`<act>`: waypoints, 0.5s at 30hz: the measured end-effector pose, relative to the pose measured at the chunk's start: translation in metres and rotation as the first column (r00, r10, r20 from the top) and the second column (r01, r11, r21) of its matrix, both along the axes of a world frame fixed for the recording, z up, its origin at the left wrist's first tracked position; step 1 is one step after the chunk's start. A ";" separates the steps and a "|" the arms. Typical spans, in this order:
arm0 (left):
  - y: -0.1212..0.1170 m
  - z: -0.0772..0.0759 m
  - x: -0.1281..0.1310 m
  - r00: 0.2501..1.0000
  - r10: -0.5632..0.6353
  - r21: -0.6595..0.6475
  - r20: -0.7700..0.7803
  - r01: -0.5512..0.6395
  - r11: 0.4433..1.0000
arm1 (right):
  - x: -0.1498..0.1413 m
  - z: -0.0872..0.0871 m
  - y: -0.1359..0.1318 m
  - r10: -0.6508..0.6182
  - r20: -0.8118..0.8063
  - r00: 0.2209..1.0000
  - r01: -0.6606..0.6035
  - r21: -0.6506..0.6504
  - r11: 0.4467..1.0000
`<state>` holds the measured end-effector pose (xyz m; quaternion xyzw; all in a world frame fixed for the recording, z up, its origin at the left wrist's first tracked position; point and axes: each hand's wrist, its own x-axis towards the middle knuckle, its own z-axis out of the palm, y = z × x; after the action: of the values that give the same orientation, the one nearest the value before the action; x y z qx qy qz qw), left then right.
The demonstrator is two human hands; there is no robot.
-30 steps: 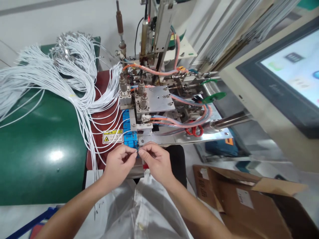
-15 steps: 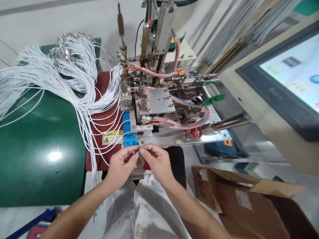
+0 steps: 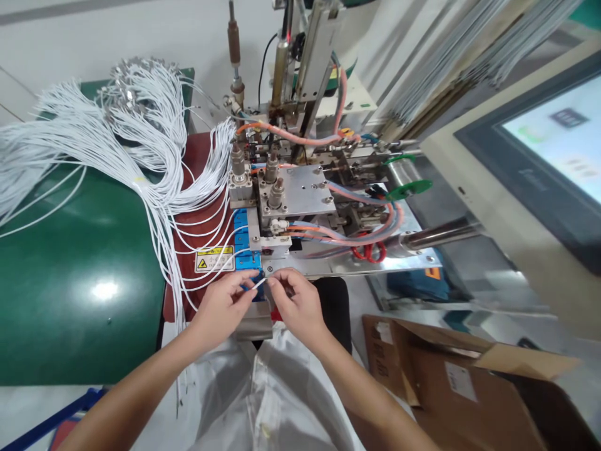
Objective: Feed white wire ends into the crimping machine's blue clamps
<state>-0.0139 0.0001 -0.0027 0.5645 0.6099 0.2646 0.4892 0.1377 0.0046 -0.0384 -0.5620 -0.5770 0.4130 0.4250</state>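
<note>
My left hand (image 3: 220,305) and my right hand (image 3: 295,302) meet in front of a metal machine (image 3: 300,194). Both pinch the end of a thin white wire (image 3: 257,284) between their fingertips, just below a row of blue blocks (image 3: 244,241) on the machine's left side. The wire belongs to a large bundle of white wires (image 3: 117,138) that fans over a green surface (image 3: 70,275) to the left. A yellow warning label (image 3: 214,258) sits on a red plate beside the blue blocks.
Orange and blue hoses (image 3: 347,228) loop across the machine. A touch screen (image 3: 554,144) in a beige housing stands at the right. An open cardboard box (image 3: 460,376) lies at lower right. White cloth (image 3: 253,394) covers my lap.
The view shifted slightly. My fingertips have drawn a little apart, so a short stretch of white wire shows between them. Both hands stay at the same spot by the blue blocks.
</note>
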 end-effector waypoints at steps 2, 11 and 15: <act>0.005 0.002 -0.007 0.980 -0.077 0.115 -0.185 0.100 0.988 | 0.000 -0.005 0.003 0.017 0.032 0.999 -0.016 -0.039 0.999; 0.020 -0.002 -0.017 0.899 -0.144 0.227 -0.413 0.255 0.940 | -0.007 -0.015 0.003 -0.001 0.198 0.980 0.007 -0.034 0.999; 0.022 -0.003 -0.016 0.871 -0.143 0.254 -0.469 0.288 0.923 | -0.006 -0.012 0.007 0.022 0.152 0.988 -0.001 -0.136 0.991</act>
<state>-0.0301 0.0220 -0.0061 0.7457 0.5869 0.1666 0.2679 0.1320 0.0112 -0.0506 -0.6160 -0.5820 0.4093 0.3381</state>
